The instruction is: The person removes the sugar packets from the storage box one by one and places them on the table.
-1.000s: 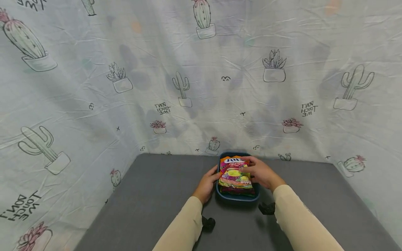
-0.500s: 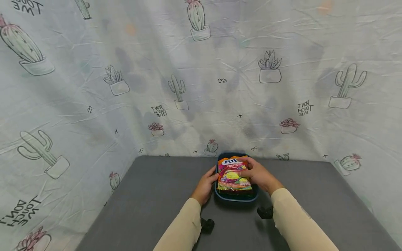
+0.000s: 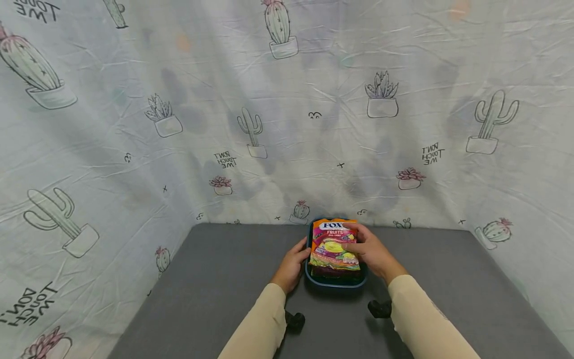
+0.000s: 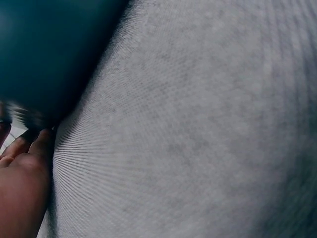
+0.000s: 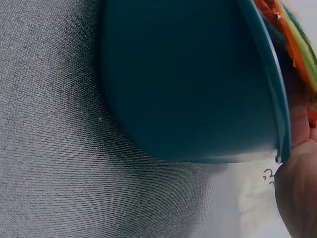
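A blue plastic bin (image 3: 336, 286) with rounded corners stands on the grey table near its far edge. My left hand (image 3: 290, 267) holds its left side, thumb at the rim and fingers along the outer wall; in the left wrist view, fingers (image 4: 29, 153) reach the bin's wall. Over the bin lies an orange and pink bag of fruit candy (image 3: 329, 252) marked FOX. My right hand (image 3: 375, 253) pinches the bag at its right side, thumb on the printed face. Below the bag's lower edge shows a dark red packet (image 3: 334, 272) inside the bin.
The grey tabletop (image 3: 233, 279) spreads out around the bin. Close behind and to the sides hangs a pale curtain (image 3: 287, 174) printed with cacti. Black wrist mounts (image 3: 295, 322) stick out from the sleeves.
My right hand has shifted the candy bag slightly up and away, uncovering more of the dark red packet below it. My left hand stays at the bin.
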A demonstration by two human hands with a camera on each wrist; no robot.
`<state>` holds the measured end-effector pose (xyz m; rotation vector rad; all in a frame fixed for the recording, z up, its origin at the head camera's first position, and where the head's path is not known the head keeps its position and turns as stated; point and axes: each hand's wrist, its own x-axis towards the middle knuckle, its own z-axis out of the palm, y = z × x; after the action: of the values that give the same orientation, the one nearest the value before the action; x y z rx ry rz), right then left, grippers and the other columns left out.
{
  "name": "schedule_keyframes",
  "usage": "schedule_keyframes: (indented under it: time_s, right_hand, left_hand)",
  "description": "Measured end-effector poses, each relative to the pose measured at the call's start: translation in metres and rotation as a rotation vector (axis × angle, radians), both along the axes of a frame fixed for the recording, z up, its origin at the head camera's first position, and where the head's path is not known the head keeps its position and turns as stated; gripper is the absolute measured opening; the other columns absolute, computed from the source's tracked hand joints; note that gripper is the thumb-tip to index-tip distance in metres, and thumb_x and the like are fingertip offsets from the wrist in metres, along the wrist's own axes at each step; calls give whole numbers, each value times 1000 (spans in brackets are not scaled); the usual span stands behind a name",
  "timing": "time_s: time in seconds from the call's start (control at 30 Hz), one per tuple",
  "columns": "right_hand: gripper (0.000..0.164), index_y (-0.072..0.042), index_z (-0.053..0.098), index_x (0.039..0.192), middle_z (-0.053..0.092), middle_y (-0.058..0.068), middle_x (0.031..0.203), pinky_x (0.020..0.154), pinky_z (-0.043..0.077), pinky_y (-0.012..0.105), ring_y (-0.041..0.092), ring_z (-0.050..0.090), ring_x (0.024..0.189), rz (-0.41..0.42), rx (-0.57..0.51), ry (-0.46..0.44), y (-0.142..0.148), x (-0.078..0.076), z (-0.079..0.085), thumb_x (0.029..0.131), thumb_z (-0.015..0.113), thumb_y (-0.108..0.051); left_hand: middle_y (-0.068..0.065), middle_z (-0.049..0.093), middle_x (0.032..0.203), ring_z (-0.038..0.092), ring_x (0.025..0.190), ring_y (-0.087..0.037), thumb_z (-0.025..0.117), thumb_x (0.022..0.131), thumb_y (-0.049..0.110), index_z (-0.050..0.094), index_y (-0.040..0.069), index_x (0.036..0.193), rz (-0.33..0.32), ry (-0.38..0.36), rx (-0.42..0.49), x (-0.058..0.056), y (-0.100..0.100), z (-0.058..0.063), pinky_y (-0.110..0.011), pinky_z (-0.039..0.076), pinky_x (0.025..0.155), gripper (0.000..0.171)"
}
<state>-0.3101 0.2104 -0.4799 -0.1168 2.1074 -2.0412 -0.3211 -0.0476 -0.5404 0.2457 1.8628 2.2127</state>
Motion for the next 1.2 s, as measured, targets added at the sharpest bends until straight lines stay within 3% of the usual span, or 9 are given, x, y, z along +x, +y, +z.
schedule_keyframes:
  time_s: [0.27, 0.57, 0.9, 1.2]
  right_hand:
    - [71, -12, 32, 170, 35, 23, 166, 92, 61, 40, 31, 60, 123, 4, -91, 27, 9, 5, -3, 110, 69, -16]
    - [73, -14, 29, 171, 32, 21, 169, 93, 61, 42, 28, 62, 122, 38, -202, -21, 18, 9, 0, 110, 69, -11]
    - [73, -13, 30, 171, 32, 24, 168, 94, 61, 45, 29, 63, 121, 46, -167, -26, 39, 15, 6, 109, 69, -10]
    - [73, -14, 29, 170, 43, 22, 157, 87, 63, 41, 23, 71, 108, -11, -204, -10, 65, 17, 9, 109, 67, -5]
  left_hand:
    - [-23, 34, 172, 42, 149, -36, 49, 116, 20, 32, 0, 170, 9, 14, -1, 7, 2, -1, -54, 32, 124, 60]
    - [-23, 33, 172, 43, 149, -37, 51, 116, 19, 34, 0, 170, 27, 2, 5, 16, 5, 0, -53, 33, 123, 60]
    - [-22, 32, 173, 45, 149, -38, 50, 116, 19, 32, 1, 170, 30, -1, 13, 25, 8, 3, -53, 33, 123, 60]
    - [-23, 33, 172, 48, 145, -36, 47, 116, 16, 32, -1, 170, 35, 14, 13, 32, 10, 3, -51, 36, 122, 58]
